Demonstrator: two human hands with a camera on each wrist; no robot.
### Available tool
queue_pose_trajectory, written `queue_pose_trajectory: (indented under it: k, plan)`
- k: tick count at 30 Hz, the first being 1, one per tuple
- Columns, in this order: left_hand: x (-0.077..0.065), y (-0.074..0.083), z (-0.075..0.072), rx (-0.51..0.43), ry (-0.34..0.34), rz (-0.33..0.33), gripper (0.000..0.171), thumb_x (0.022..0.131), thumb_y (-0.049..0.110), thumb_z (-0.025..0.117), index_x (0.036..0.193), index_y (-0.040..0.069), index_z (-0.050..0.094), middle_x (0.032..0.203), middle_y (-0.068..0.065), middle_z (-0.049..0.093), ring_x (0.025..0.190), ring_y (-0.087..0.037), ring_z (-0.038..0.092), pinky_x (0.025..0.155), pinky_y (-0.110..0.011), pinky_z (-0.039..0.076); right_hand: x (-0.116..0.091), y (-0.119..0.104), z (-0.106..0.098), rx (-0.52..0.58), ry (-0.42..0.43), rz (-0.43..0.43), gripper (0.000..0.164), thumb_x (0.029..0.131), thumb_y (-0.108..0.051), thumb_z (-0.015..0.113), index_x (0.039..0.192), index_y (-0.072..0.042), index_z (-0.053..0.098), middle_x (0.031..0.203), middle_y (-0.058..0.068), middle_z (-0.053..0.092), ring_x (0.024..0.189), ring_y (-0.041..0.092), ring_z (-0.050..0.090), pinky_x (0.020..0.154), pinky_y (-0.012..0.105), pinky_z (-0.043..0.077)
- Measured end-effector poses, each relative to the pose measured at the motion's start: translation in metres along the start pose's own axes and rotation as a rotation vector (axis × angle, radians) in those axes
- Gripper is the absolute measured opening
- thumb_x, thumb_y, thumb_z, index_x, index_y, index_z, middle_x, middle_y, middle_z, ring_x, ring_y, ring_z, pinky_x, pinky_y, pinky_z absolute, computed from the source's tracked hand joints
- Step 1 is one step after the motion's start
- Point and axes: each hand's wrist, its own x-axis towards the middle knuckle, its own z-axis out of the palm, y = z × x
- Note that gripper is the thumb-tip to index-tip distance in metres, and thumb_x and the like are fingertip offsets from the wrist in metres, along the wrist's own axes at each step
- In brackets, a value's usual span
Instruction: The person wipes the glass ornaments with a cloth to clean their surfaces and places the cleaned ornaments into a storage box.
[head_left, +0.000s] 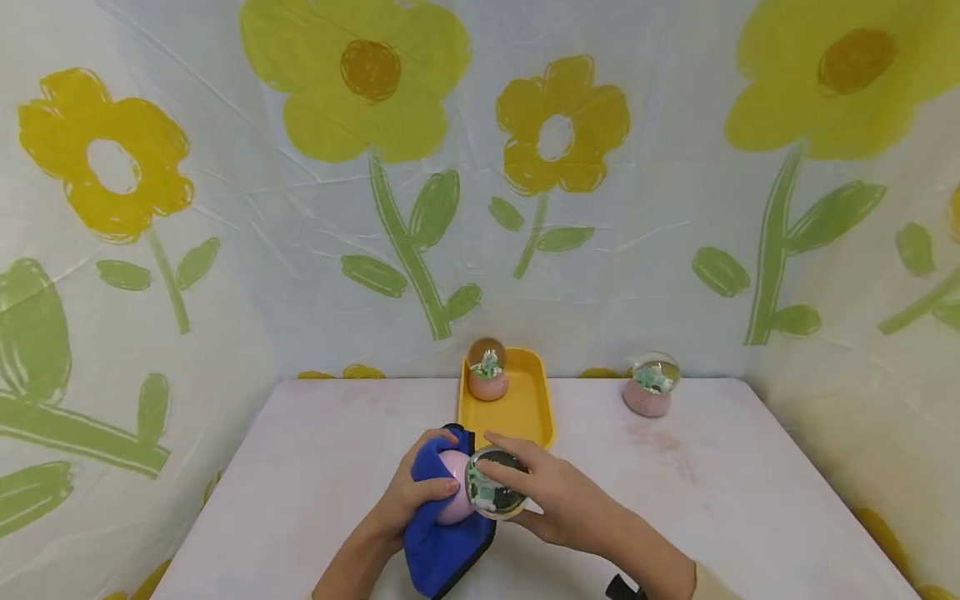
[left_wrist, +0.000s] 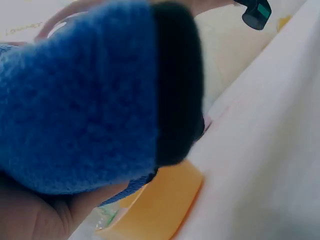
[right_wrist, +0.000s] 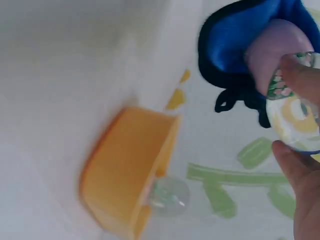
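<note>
Between both hands a snow globe (head_left: 491, 487) lies on its side, its pink base (right_wrist: 277, 47) to the left and its clear dome to the right. My left hand (head_left: 408, 492) grips the base through a blue cloth (head_left: 442, 554) with black edging, the thumb pressed on the pink surface. My right hand (head_left: 558, 492) holds the glass dome, fingers over the top and thumb below. In the left wrist view the cloth (left_wrist: 85, 100) hides most of the globe. The right wrist view shows fingers on the dome and the cloth spread behind the base.
Just beyond the hands sits a yellow tray (head_left: 525, 408) with a second snow globe (head_left: 487, 371) at its left side. A third snow globe (head_left: 651, 385) stands on the white table (head_left: 330, 450) at the back right. Flower-printed cloth walls surround the table.
</note>
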Motion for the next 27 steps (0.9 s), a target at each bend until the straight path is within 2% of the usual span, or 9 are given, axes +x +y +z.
queue_pose_trajectory:
  k: [3,7,11,14,17,20,23,24,27]
  plan:
    - [0.003,0.004,0.001,0.069,-0.011,0.014,0.054,0.081,0.017,0.067,0.124,0.0,0.039,0.111,-0.018,0.052,0.098,-0.031,0.055,0.08,-0.044,0.049,0.001,0.007,-0.001,0.032,-0.009,-0.006,0.085,0.072,-0.023,0.088,0.144,-0.021,0.044,0.148,0.003,0.039,0.125,0.021,0.05,0.093,0.036,0.048]
    - [0.007,0.005,0.001,0.144,0.011,0.03,0.052,0.078,0.018,0.073,0.118,0.002,0.044,0.107,-0.019,0.055,0.094,-0.032,0.058,0.077,-0.043,0.051,0.001,0.018,0.009,0.238,0.073,0.069,0.086,0.066,-0.025,0.091,0.141,-0.017,0.048,0.137,0.002,0.05,0.116,0.018,0.056,0.087,0.035,0.051]
    - [0.006,0.001,-0.001,0.239,0.051,0.013,0.055,0.074,0.02,0.077,0.12,0.01,0.049,0.111,-0.016,0.055,0.096,-0.031,0.058,0.077,-0.042,0.051,-0.003,0.02,0.023,0.508,0.135,0.237,0.084,0.064,-0.021,0.092,0.137,-0.015,0.051,0.12,0.004,0.062,0.091,0.017,0.064,0.069,0.03,0.055]
    - [0.004,-0.005,-0.003,0.284,0.066,0.014,0.058,0.072,0.022,0.08,0.122,0.014,0.05,0.115,-0.016,0.054,0.098,-0.031,0.057,0.078,-0.042,0.051,-0.005,0.017,0.028,0.616,0.129,0.388,0.081,0.065,-0.021,0.092,0.136,-0.021,0.052,0.11,0.002,0.066,0.076,0.017,0.066,0.06,0.03,0.054]
    - [0.003,-0.01,-0.005,0.257,0.042,0.015,0.057,0.079,0.025,0.076,0.128,0.015,0.049,0.12,-0.017,0.052,0.102,-0.033,0.056,0.08,-0.043,0.05,-0.007,0.013,0.027,0.584,0.1,0.412,0.081,0.067,-0.022,0.091,0.137,-0.024,0.05,0.114,-0.001,0.064,0.081,0.016,0.064,0.063,0.029,0.054]
    - [0.002,-0.009,-0.006,0.202,-0.004,-0.002,0.047,0.098,0.037,0.051,0.14,0.017,0.043,0.136,-0.017,0.041,0.116,-0.034,0.047,0.09,-0.044,0.043,-0.007,0.01,0.023,0.473,0.09,0.333,0.084,0.069,-0.024,0.09,0.14,-0.024,0.047,0.124,-0.003,0.059,0.089,0.012,0.061,0.069,0.028,0.054]
    - [0.002,-0.006,-0.006,0.131,-0.052,-0.059,0.053,0.104,0.046,0.023,0.15,0.022,0.031,0.149,-0.015,0.027,0.129,-0.034,0.034,0.099,-0.046,0.034,-0.009,0.005,0.019,0.372,0.109,0.257,0.084,0.071,-0.026,0.088,0.143,-0.022,0.044,0.132,-0.001,0.053,0.1,0.014,0.059,0.074,0.029,0.054]
    - [0.002,-0.004,-0.006,0.11,-0.062,-0.084,0.054,0.104,0.047,0.019,0.152,0.025,0.027,0.154,-0.014,0.02,0.133,-0.035,0.029,0.102,-0.048,0.03,-0.009,0.003,0.02,0.345,0.123,0.235,0.083,0.072,-0.026,0.087,0.143,-0.022,0.044,0.133,0.0,0.052,0.103,0.015,0.059,0.077,0.03,0.054]
    - [0.002,-0.005,-0.008,0.041,-0.101,-0.151,0.056,0.103,0.043,0.029,0.156,0.032,0.013,0.159,-0.014,0.009,0.14,-0.035,0.02,0.106,-0.051,0.026,-0.013,-0.003,0.024,0.275,0.183,0.147,0.083,0.072,-0.024,0.087,0.143,-0.016,0.045,0.137,0.005,0.049,0.111,0.021,0.058,0.084,0.032,0.052]
